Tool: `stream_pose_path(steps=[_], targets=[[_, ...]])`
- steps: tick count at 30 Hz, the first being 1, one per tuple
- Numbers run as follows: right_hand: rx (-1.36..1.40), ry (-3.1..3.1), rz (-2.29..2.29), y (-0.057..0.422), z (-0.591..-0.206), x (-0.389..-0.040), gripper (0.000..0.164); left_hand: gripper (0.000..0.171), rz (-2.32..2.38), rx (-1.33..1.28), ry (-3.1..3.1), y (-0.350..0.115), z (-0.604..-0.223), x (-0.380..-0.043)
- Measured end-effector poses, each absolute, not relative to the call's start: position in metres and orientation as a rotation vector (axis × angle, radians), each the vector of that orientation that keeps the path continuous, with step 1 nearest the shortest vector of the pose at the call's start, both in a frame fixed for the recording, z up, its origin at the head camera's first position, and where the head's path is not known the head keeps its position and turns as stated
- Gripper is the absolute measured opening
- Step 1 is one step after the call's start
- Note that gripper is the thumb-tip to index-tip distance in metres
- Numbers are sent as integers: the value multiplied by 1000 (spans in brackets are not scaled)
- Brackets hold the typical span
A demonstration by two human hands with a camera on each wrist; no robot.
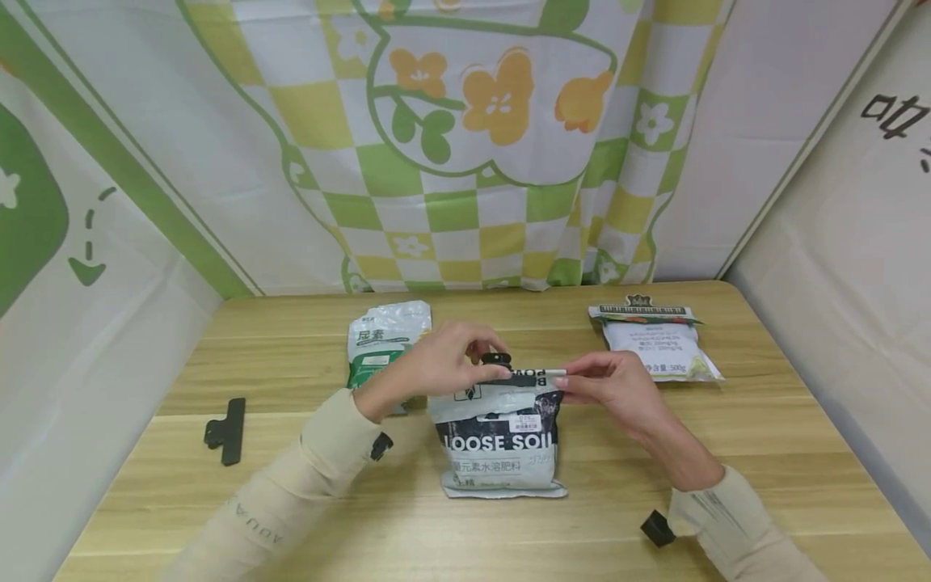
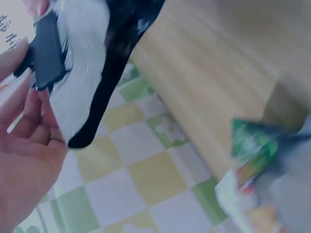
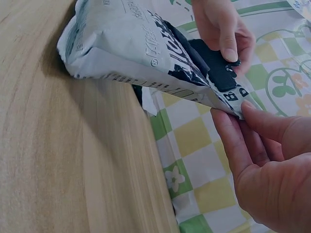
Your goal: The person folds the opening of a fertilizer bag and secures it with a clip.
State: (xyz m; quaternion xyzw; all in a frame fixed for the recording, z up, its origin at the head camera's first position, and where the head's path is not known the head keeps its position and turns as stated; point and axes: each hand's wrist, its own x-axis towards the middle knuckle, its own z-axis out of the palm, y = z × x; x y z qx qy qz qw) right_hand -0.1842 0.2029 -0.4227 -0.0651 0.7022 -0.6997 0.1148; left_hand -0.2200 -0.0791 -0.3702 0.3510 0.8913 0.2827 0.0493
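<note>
LOOSE SOIL bag (image 1: 502, 453): on table (image 1: 596, 525), below both hands | left hand (image 1: 458, 356) pinching black clip (image 1: 520, 380); right hand (image 1: 618, 390) pinching bag's top corner | step (my reading): clipping top | next: hold edge flat, seat clip squarely

My left hand (image 1: 451, 360) pinches a black clip (image 1: 520, 381) at the top of a white-and-black bag (image 1: 502, 470) marked “LOOSE SOIL,” while my right hand (image 1: 618, 392) pinches the bag's upper right corner. Plump below, the bag rests near the middle of the table (image 1: 618, 517), printed front toward me, its top folded over with lettering upside down. The clip's bar runs along the fold; its bite is unclear.
</note>
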Motion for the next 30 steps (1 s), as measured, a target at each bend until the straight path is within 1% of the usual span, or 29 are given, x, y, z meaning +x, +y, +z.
stream_pose_path(steps=[2, 6, 11, 16, 22, 30], targets=[[-194, 2051, -2058, 203, -422, -184, 12, 33, 766, 1083, 2698, -77, -362, -224], [-188, 2040, -2060, 204, -422, -184, 11, 28, 608, 1125, 2661, -71, -348, -230], [-186, 2042, -2060, 204, -423, -184, 13, 20, 592, 1140, 2568, -66, -340, -237], [-178, 2040, -2053, 204, -424, -185, 12, 16, 644, 1135, 2557, -68, -346, -238], [-159, 2055, -2045, 204, -425, -186, 11, 21, 797, 1063, 2600, -74, -360, -237], [-145, 2055, -2034, 201, -427, -186, 14, 20, 823, 1063, 2567, -77, -364, -240]])
